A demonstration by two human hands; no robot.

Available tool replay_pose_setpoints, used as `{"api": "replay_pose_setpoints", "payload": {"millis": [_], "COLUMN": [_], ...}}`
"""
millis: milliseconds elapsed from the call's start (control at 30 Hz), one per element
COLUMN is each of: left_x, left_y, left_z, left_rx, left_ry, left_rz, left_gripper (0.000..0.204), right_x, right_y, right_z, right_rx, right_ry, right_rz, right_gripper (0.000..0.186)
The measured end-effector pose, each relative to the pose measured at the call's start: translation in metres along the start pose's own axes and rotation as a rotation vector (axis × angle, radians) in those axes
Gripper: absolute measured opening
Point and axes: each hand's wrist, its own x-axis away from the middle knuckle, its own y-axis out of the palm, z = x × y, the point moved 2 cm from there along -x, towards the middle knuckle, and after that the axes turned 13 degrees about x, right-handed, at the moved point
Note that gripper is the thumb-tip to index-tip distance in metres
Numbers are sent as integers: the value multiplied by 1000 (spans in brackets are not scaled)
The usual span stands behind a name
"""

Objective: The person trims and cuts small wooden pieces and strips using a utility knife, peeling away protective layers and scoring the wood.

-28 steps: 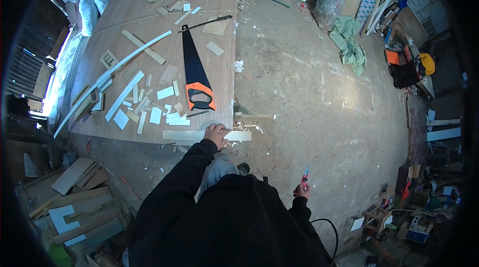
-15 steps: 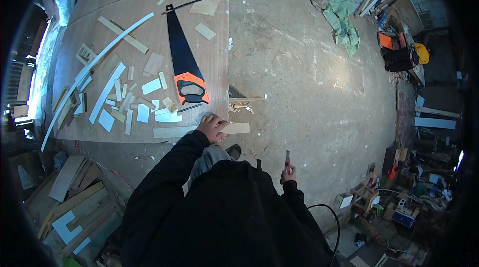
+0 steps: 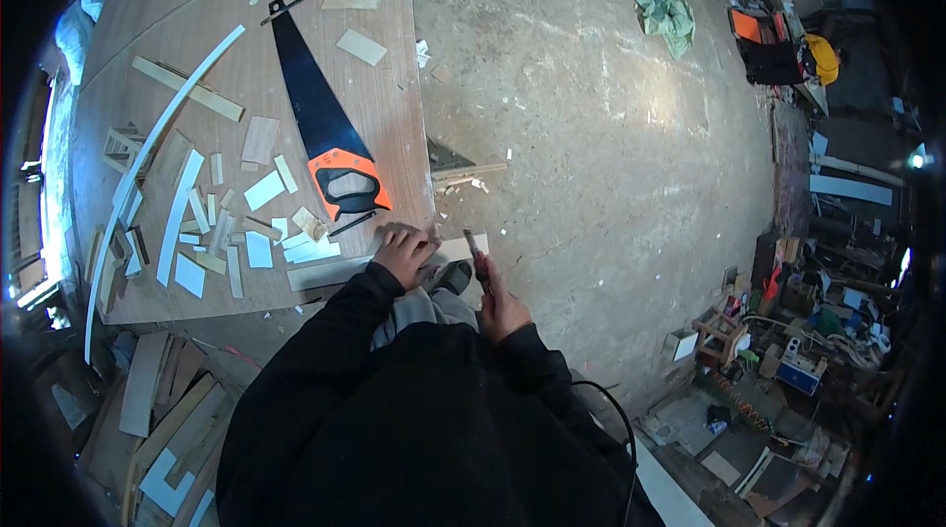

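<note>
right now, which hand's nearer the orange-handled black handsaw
Left. The left hand is near the handsaw, at its handle end; the right hand is farther away, to the right.

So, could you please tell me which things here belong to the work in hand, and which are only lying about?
Seemingly in use:
- pale strip under the left hand
- slim tool, probably a knife, in the right hand

Probably just lying about:
- orange-handled saw
- small loose pieces on the table
- green cloth on the floor

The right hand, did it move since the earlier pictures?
Yes: the right hand moved left, closer to the table, bringing its tool along.
</note>
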Motion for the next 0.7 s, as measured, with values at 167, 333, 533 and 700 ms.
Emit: {"api": "replay_pose_setpoints", "payload": {"millis": [167, 333, 533, 700], "left_x": [-6, -7, -7, -9], "left_y": [-8, -8, -8, -9], "left_z": [5, 0, -1, 0], "left_rx": [60, 79, 101, 88], "left_ry": [-18, -46, -20, -8], "left_rz": [-58, -70, -41, 10], "left_gripper": [49, 48, 47, 45], "right_x": [3, -3, 1, 3], "right_y": [17, 32, 35, 41], "right_z": [-5, -12, -17, -15], "right_rx": [140, 139, 189, 199], "right_ry": [168, 163, 222, 234], "right_rz": [-357, -343, -375, -348], "right_gripper": [79, 78, 79, 81]}}
